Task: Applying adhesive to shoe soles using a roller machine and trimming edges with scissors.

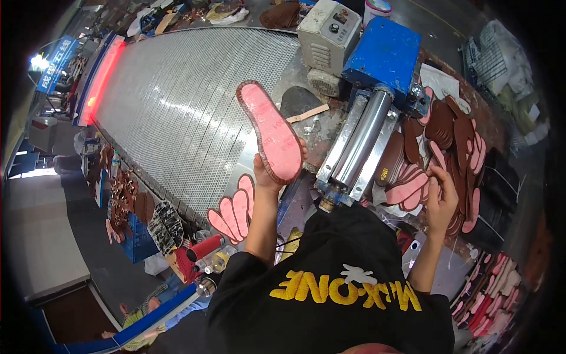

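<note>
My left hand (266, 172) is closed round the heel end of a pink insole (272, 133) with a brown rim. It is held up over the near edge of a metal mesh conveyor. My right hand (442, 200) is over a heap of insoles, its fingers partly stretched and apart, with nothing visibly held. Pink insoles (407, 187) lie just left of its fingertips. Brown insoles (445, 121) are stacked beyond it. Several more pink insoles (232, 215) with brown rims fan out beside my left forearm.
The mesh conveyor (177, 88) runs to a glowing red heater (103, 82). Between my hands stands a roller machine (362, 138) with a blue housing (383, 56), next to a grey control box (329, 35). A wooden stick (308, 114) lies nearby. A red cylinder (204, 248) is left of my arm.
</note>
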A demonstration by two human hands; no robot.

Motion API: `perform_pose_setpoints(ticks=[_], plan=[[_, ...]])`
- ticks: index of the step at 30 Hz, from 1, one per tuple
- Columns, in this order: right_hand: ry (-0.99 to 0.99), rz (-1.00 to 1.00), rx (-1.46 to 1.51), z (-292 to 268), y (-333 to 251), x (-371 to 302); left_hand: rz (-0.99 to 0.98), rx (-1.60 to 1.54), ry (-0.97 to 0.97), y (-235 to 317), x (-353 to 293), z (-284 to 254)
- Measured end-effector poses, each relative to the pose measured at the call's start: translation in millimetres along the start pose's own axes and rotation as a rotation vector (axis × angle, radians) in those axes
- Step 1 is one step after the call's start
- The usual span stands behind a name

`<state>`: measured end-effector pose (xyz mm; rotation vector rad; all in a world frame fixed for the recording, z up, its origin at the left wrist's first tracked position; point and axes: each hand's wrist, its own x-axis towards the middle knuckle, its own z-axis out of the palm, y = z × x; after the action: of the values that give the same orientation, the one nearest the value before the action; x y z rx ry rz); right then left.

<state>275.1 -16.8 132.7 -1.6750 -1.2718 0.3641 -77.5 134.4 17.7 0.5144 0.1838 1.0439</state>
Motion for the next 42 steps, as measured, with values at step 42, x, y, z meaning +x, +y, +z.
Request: perform_pose_setpoints(ticks=[42], plan=[[-0.673, -0.555, 0.282, 85, -89, 148, 0.363, 1.664, 0.276, 33, -54, 113]])
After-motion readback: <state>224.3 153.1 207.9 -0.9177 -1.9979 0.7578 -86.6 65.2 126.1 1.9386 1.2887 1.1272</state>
